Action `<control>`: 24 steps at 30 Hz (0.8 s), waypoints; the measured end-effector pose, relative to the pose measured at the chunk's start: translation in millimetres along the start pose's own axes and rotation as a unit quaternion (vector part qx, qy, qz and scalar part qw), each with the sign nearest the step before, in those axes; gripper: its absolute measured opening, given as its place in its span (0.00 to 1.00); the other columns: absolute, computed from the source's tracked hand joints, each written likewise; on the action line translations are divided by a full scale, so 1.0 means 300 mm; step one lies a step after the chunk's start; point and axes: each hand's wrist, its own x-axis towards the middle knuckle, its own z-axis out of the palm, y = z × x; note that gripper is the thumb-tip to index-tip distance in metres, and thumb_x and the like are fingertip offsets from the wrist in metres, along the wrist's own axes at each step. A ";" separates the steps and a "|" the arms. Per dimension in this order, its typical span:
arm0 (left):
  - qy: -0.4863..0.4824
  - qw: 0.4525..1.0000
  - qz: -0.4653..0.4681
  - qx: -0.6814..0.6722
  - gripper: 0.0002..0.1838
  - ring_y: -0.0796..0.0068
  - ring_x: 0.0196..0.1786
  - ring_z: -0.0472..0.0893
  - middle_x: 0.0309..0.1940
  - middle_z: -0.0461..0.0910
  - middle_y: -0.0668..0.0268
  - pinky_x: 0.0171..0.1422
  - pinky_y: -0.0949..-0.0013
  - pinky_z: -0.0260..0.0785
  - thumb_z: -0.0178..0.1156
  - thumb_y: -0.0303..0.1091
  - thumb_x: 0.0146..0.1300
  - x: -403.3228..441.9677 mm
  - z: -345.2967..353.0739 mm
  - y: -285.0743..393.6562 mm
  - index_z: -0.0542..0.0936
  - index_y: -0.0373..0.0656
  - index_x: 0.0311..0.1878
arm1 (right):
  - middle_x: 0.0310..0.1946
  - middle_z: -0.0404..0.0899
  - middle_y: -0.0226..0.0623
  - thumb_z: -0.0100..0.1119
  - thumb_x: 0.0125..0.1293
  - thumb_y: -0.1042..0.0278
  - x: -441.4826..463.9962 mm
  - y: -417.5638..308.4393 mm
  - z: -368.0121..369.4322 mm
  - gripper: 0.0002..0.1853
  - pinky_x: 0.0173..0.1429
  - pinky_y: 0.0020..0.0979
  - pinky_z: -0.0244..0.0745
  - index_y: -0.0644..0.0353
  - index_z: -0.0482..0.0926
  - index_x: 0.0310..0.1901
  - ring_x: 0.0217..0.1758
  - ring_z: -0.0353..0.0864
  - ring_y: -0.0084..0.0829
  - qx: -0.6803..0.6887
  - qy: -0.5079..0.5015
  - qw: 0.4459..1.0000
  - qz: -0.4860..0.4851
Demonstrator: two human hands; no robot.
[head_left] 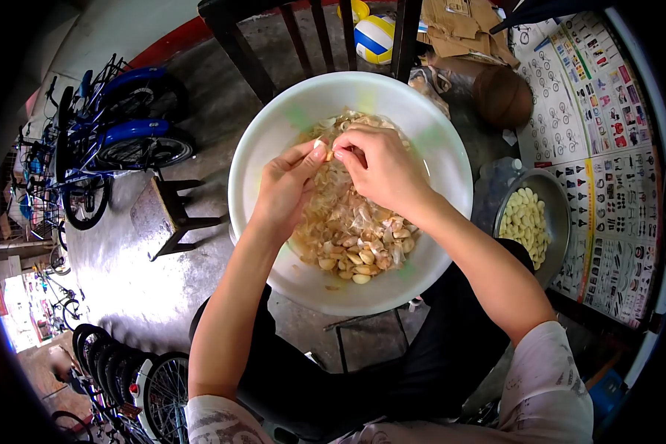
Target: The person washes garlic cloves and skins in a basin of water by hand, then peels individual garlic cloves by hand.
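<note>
The left hand (pixel 283 183) and right hand (pixel 381 164) are meeting at their fingertips, both pinching a small garlic clove (pixel 329 155). They are holding it above the white basin (pixel 442 185), where papery skins (pixel 333 194) and brownish cloves (pixel 361 260) are lying, so a loosening pinch or slick surface could be dropping it among them. Farther out, beside the basin, a metal bowl (pixel 561 211) is holding pale cloves (pixel 525 226).

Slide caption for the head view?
Left hand and right hand pinch a clove over a white basin of garlic skins, a bowl of peeled cloves alongside.
</note>
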 end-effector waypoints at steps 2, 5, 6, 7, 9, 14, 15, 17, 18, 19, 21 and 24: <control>0.025 0.999 0.016 0.025 0.16 0.91 0.26 0.67 0.34 0.81 0.74 0.27 0.83 0.56 0.60 0.36 0.71 -0.010 0.024 0.015 0.79 0.38 0.57 | 0.24 0.80 0.46 0.60 0.61 0.77 -0.001 -0.003 0.001 0.05 0.36 0.37 0.73 0.70 0.79 0.31 0.26 0.79 0.42 0.014 -0.007 1.000 0.018; 0.058 0.979 0.120 0.153 0.17 0.88 0.29 0.72 0.37 0.83 0.70 0.31 0.81 0.62 0.60 0.35 0.71 -0.012 0.040 0.028 0.80 0.38 0.58 | 0.25 0.80 0.44 0.59 0.62 0.76 0.015 -0.035 -0.020 0.05 0.36 0.35 0.72 0.69 0.79 0.32 0.25 0.78 0.35 0.058 -0.041 0.992 0.107; 0.064 0.943 0.206 0.253 0.16 0.86 0.31 0.74 0.39 0.84 0.68 0.33 0.79 0.66 0.61 0.35 0.70 -0.015 0.039 0.032 0.80 0.38 0.57 | 0.26 0.80 0.43 0.59 0.62 0.75 0.020 -0.043 -0.027 0.05 0.36 0.33 0.72 0.69 0.80 0.32 0.25 0.78 0.31 0.088 -0.069 0.978 0.179; 0.066 0.942 0.207 0.254 0.16 0.86 0.31 0.74 0.39 0.84 0.68 0.33 0.79 0.66 0.61 0.35 0.70 -0.019 0.040 0.040 0.80 0.38 0.57 | 0.27 0.80 0.36 0.58 0.63 0.74 0.022 -0.038 -0.024 0.06 0.36 0.28 0.69 0.68 0.81 0.34 0.27 0.74 0.22 0.123 -0.058 0.973 0.187; 0.027 0.866 0.301 0.400 0.14 0.84 0.32 0.75 0.37 0.83 0.67 0.36 0.76 0.69 0.61 0.35 0.70 -0.029 0.040 0.055 0.82 0.37 0.53 | 0.28 0.80 0.33 0.58 0.63 0.73 0.022 -0.016 -0.021 0.07 0.36 0.26 0.68 0.68 0.81 0.35 0.28 0.72 0.20 0.173 -0.059 0.964 0.194; 0.026 0.880 0.305 0.364 0.14 0.85 0.32 0.72 0.36 0.81 0.69 0.36 0.77 0.65 0.57 0.37 0.72 -0.029 0.015 0.066 0.82 0.38 0.53 | 0.29 0.78 0.28 0.59 0.64 0.71 0.025 -0.024 -0.027 0.08 0.35 0.22 0.66 0.68 0.80 0.34 0.29 0.69 0.16 0.282 -0.064 0.925 0.246; 0.042 0.935 0.196 0.292 0.16 0.87 0.32 0.70 0.36 0.79 0.71 0.36 0.80 0.61 0.54 0.38 0.75 -0.040 0.021 0.073 0.81 0.39 0.56 | 0.29 0.78 0.28 0.59 0.64 0.71 0.027 -0.025 -0.028 0.08 0.35 0.22 0.66 0.68 0.80 0.34 0.29 0.69 0.16 0.283 -0.064 0.925 0.247; -0.006 0.983 0.147 0.114 0.18 0.87 0.34 0.70 0.40 0.78 0.71 0.35 0.81 0.59 0.53 0.40 0.76 -0.015 -0.020 0.065 0.79 0.38 0.58 | 0.28 0.78 0.30 0.60 0.63 0.71 0.028 -0.022 -0.033 0.07 0.33 0.25 0.67 0.68 0.80 0.35 0.27 0.71 0.18 0.265 -0.061 0.930 0.249; -0.052 0.992 0.093 -0.070 0.19 0.88 0.36 0.69 0.44 0.78 0.72 0.34 0.82 0.57 0.51 0.41 0.76 -0.010 -0.027 0.070 0.76 0.37 0.61 | 0.28 0.78 0.30 0.60 0.63 0.71 0.026 -0.017 -0.036 0.07 0.33 0.25 0.67 0.68 0.80 0.35 0.27 0.71 0.18 0.265 -0.060 0.929 0.250; -0.058 0.990 0.091 -0.087 0.23 0.89 0.39 0.67 0.49 0.75 0.72 0.32 0.82 0.55 0.50 0.43 0.76 -0.011 -0.024 0.070 0.72 0.36 0.64 | 0.28 0.79 0.33 0.62 0.61 0.72 0.025 -0.010 -0.038 0.07 0.32 0.27 0.68 0.67 0.81 0.36 0.25 0.72 0.21 0.169 -0.063 0.962 0.203; -0.051 0.990 0.086 -0.102 0.20 0.89 0.36 0.65 0.47 0.76 0.72 0.34 0.82 0.55 0.50 0.41 0.77 -0.019 -0.008 0.081 0.74 0.36 0.62 | 0.27 0.79 0.35 0.63 0.59 0.73 0.026 -0.005 -0.047 0.07 0.31 0.28 0.69 0.66 0.81 0.37 0.24 0.73 0.23 0.072 -0.065 0.983 0.155; -0.057 0.990 0.088 -0.095 0.18 0.89 0.35 0.65 0.47 0.77 0.72 0.34 0.82 0.55 0.52 0.37 0.76 -0.011 -0.017 0.064 0.75 0.37 0.62 | 0.28 0.78 0.38 0.66 0.56 0.74 0.032 -0.022 -0.067 0.08 0.31 0.30 0.70 0.64 0.81 0.37 0.25 0.76 0.28 -0.027 -0.030 0.990 0.138</control>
